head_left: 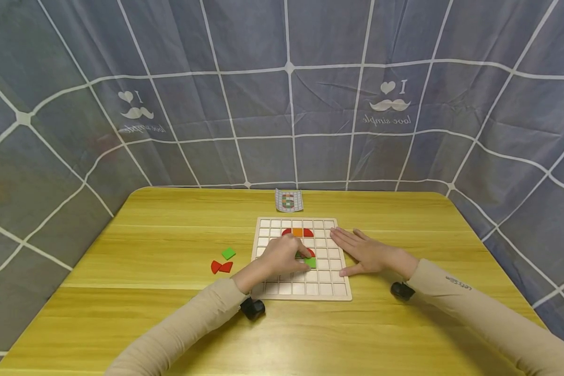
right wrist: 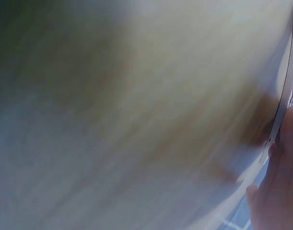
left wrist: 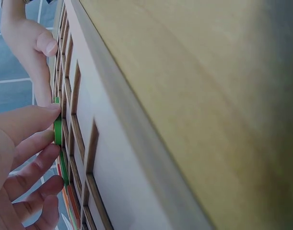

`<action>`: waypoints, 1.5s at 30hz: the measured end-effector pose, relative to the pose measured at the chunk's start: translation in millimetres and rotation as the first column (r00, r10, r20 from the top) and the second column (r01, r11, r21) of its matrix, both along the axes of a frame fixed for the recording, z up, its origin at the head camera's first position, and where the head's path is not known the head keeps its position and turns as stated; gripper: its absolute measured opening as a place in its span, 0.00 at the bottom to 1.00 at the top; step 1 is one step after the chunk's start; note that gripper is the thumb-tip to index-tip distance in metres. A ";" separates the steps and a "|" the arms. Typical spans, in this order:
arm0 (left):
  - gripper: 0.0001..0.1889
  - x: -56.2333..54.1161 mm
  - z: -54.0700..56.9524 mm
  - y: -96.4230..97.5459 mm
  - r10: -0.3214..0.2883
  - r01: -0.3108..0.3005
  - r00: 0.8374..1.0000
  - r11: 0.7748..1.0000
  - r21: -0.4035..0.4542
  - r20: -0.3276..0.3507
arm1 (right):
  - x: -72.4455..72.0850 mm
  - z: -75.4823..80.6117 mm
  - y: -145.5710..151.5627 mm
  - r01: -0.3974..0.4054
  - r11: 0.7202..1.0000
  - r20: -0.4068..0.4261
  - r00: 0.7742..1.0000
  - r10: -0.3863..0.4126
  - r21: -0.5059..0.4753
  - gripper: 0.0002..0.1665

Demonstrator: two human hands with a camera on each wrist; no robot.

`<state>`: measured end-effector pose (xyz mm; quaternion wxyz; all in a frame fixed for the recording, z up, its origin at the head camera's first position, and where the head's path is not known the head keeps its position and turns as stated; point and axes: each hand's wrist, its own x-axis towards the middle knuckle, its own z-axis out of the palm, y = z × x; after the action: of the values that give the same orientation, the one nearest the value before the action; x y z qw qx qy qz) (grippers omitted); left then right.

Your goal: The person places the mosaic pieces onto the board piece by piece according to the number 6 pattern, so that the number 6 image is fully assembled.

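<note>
My hands (head_left: 368,256): two. Grid board (head_left: 312,289), card (head_left: 289,201): one each. Loose: red wedges (head_left: 226,267) two, green square (head_left: 228,254) one. Board: orange square (head_left: 297,232) one, red quadrants (head_left: 308,233) three, greens (head_left: 312,262) apparently two.

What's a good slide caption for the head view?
Left hand pinches a green tile at the gridded board; right hand rests at its right edge; patterned card lies beyond.

We note a yellow, wood-grained counter (head_left: 169,240) with rounded far corners; behind it and along both sides we observe a blue-grey curtain (head_left: 326,34) crossed by white grid lines (head_left: 289,67) and bearing two white motifs (head_left: 390,106) of heart (head_left: 387,87), moustache (head_left: 138,113) and mirror-reversed lettering (head_left: 387,120).
</note>
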<state>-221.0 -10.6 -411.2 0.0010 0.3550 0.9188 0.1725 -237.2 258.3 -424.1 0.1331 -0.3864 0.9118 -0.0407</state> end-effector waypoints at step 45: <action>0.09 7.9 -2.3 2.6 0.048 -0.047 0.999 0.998 0.047 -0.025 | -2.1 3.3 -1.3 0.005 1.000 0.013 1.000 -0.005 0.012 0.59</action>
<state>-213.1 -8.0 -413.5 -0.0232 0.3350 0.9227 0.1892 -239.3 257.0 -420.9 0.1414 -0.3829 0.9121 -0.0384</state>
